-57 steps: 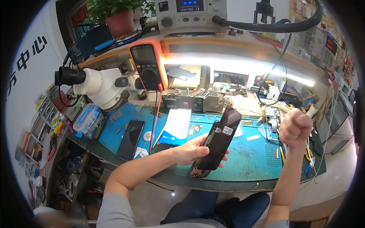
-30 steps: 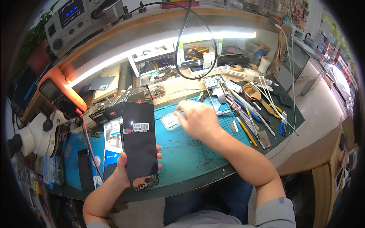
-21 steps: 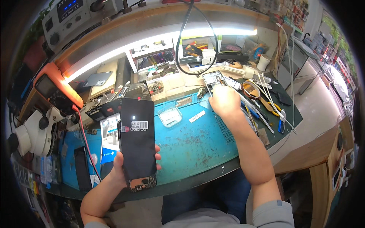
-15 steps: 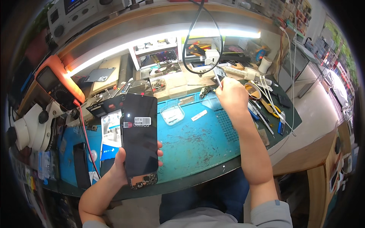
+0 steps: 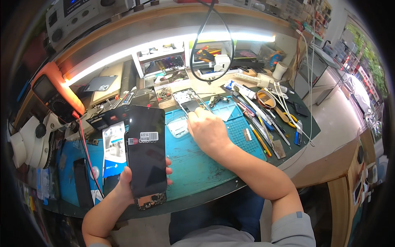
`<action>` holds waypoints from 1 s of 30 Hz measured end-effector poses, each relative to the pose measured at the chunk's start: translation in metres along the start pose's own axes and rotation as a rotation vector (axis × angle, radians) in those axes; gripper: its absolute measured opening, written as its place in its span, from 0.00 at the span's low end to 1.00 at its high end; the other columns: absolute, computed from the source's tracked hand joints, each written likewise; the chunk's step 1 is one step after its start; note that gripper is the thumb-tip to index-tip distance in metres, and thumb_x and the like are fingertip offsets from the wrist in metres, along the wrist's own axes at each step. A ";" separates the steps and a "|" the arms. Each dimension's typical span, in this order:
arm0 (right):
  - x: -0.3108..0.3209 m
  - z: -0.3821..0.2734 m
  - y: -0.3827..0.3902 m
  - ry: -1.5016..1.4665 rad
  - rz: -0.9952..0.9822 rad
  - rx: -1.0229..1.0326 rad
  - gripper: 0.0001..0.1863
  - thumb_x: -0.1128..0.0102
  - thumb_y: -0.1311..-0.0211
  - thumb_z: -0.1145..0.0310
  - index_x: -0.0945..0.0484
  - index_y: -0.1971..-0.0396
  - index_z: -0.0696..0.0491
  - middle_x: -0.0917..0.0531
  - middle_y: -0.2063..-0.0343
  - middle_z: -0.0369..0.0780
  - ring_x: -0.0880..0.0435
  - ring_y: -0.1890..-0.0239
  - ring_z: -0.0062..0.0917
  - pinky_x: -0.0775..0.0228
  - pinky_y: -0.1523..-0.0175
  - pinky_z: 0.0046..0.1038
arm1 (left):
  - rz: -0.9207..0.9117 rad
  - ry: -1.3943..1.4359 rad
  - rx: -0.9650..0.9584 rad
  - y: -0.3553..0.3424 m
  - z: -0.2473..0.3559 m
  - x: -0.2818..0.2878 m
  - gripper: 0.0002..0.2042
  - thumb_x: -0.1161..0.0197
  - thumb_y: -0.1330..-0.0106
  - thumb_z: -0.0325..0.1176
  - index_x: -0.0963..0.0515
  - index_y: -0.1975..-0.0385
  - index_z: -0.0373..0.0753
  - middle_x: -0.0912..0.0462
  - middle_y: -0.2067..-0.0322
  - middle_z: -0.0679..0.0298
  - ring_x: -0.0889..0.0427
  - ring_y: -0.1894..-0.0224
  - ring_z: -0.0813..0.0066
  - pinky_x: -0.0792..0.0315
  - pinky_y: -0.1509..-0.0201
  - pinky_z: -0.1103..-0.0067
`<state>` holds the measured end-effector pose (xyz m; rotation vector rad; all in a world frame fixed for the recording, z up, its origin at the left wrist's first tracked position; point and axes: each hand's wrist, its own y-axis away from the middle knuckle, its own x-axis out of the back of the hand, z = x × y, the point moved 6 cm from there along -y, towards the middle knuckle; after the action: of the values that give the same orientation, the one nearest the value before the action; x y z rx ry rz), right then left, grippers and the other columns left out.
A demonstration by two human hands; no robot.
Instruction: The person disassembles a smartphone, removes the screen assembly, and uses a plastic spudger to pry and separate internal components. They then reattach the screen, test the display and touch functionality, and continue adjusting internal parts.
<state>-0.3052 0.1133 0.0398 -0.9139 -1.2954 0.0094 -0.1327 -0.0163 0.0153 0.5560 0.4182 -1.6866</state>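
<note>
My left hand is wrapped round a smartphone with a black screen and a barcode label. Bare circuitry shows below the screen's lower edge. My right hand is closed at the near end of an opened phone frame, pale at its far end and dark in its middle. The fingertips' exact grip is partly hidden. A clear plastic box lies just left of that hand on the blue mat.
On the right lie tweezers, a yellow pen-like tool, a tape roll and yellow-handled pliers. An orange multimeter and white microscope parts stand left. A black cable loop hangs above the bench.
My right hand has moved left and nearer from the back right, and the opened phone frame now shows by its fingers. The left hand still holds the smartphone; the view has shifted slightly.
</note>
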 end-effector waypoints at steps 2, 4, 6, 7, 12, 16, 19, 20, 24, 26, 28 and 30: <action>0.005 0.007 -0.004 -0.093 -0.019 -0.070 0.09 0.39 0.34 0.64 0.20 0.72 0.52 0.18 0.69 0.39 0.15 0.65 0.28 0.21 0.61 0.28 | 0.032 -0.033 0.005 -0.001 0.002 -0.003 0.53 0.34 0.44 0.71 0.40 0.31 0.31 0.29 0.38 0.50 0.24 0.37 0.60 0.23 0.37 0.60; 0.007 0.040 -0.013 -0.039 -0.003 -0.151 0.14 0.42 0.29 0.59 0.19 0.72 0.51 0.16 0.72 0.40 0.13 0.67 0.28 0.21 0.63 0.28 | 0.042 -0.033 0.011 -0.002 0.003 -0.004 0.53 0.34 0.44 0.72 0.40 0.31 0.32 0.29 0.38 0.50 0.24 0.37 0.61 0.22 0.37 0.60; 0.011 0.092 -0.027 0.219 -0.373 -0.563 0.16 0.46 0.27 0.55 0.15 0.65 0.49 0.12 0.68 0.41 0.13 0.66 0.36 0.19 0.60 0.36 | 0.066 -0.037 0.011 0.004 0.004 -0.003 0.54 0.33 0.45 0.72 0.40 0.31 0.32 0.29 0.38 0.51 0.24 0.37 0.61 0.22 0.37 0.60; 0.019 0.117 -0.019 0.139 -0.085 -0.498 0.12 0.42 0.30 0.58 0.15 0.60 0.48 0.12 0.64 0.40 0.13 0.60 0.37 0.20 0.56 0.39 | 0.057 -0.034 0.013 0.002 0.004 -0.004 0.54 0.33 0.45 0.72 0.40 0.31 0.32 0.29 0.38 0.51 0.24 0.37 0.60 0.22 0.38 0.60; 0.011 0.151 -0.012 -0.135 -0.189 -0.516 0.22 0.29 0.42 0.64 0.17 0.46 0.47 0.12 0.54 0.40 0.15 0.50 0.34 0.23 0.44 0.36 | 0.050 -0.042 0.036 0.000 0.001 -0.003 0.54 0.34 0.45 0.73 0.41 0.30 0.32 0.29 0.38 0.51 0.23 0.38 0.58 0.21 0.39 0.61; -0.008 0.146 -0.013 -0.226 -0.263 -0.527 0.22 0.27 0.44 0.67 0.16 0.47 0.47 0.12 0.53 0.40 0.16 0.47 0.33 0.24 0.43 0.36 | 0.038 -0.052 0.057 0.004 0.002 -0.001 0.55 0.36 0.45 0.74 0.41 0.30 0.32 0.29 0.38 0.51 0.21 0.40 0.56 0.21 0.40 0.62; 0.002 0.147 -0.016 -0.273 -0.128 -0.471 0.20 0.27 0.44 0.68 0.15 0.49 0.47 0.12 0.57 0.40 0.15 0.53 0.36 0.24 0.43 0.35 | 0.048 -0.065 0.043 0.005 0.003 0.000 0.55 0.37 0.44 0.75 0.42 0.30 0.32 0.29 0.37 0.51 0.21 0.41 0.56 0.20 0.40 0.62; 0.006 0.148 -0.017 -0.289 -0.085 -0.441 0.20 0.27 0.44 0.68 0.15 0.49 0.47 0.12 0.58 0.40 0.15 0.54 0.37 0.24 0.43 0.35 | 0.052 -0.069 0.035 0.005 0.003 0.000 0.55 0.37 0.44 0.75 0.42 0.30 0.32 0.29 0.37 0.51 0.20 0.41 0.56 0.20 0.40 0.62; 0.008 0.163 -0.012 -0.685 -0.045 -0.579 0.22 0.26 0.45 0.70 0.14 0.48 0.46 0.14 0.66 0.33 0.19 0.64 0.20 0.24 0.51 0.25 | 0.061 -0.079 0.042 0.004 0.006 -0.005 0.55 0.38 0.43 0.75 0.42 0.29 0.32 0.29 0.37 0.50 0.20 0.41 0.57 0.21 0.40 0.62; 0.010 0.159 -0.014 -0.867 -0.176 -0.620 0.21 0.29 0.42 0.78 0.17 0.47 0.57 0.17 0.62 0.31 0.22 0.59 0.14 0.27 0.51 0.21 | 0.046 -0.072 0.045 0.003 0.004 -0.002 0.54 0.38 0.43 0.74 0.41 0.30 0.32 0.30 0.37 0.50 0.21 0.40 0.57 0.21 0.39 0.62; 0.006 0.153 -0.015 -1.094 -0.286 -0.656 0.21 0.29 0.41 0.77 0.17 0.47 0.58 0.16 0.59 0.33 0.21 0.57 0.15 0.27 0.50 0.21 | 0.047 -0.063 0.028 0.003 0.006 -0.002 0.54 0.38 0.43 0.74 0.42 0.29 0.31 0.30 0.36 0.50 0.21 0.41 0.57 0.21 0.39 0.62; 0.011 0.133 -0.015 -1.159 -0.385 -0.580 0.19 0.29 0.39 0.73 0.17 0.48 0.58 0.16 0.59 0.35 0.20 0.55 0.16 0.27 0.46 0.20 | 0.055 -0.048 0.011 0.003 0.005 -0.001 0.54 0.38 0.43 0.74 0.42 0.29 0.31 0.30 0.36 0.50 0.21 0.40 0.57 0.22 0.38 0.62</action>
<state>-0.4182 0.1851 0.0552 -1.1731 -2.6353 -0.1682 -0.1305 -0.0192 0.0199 0.5295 0.3558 -1.6476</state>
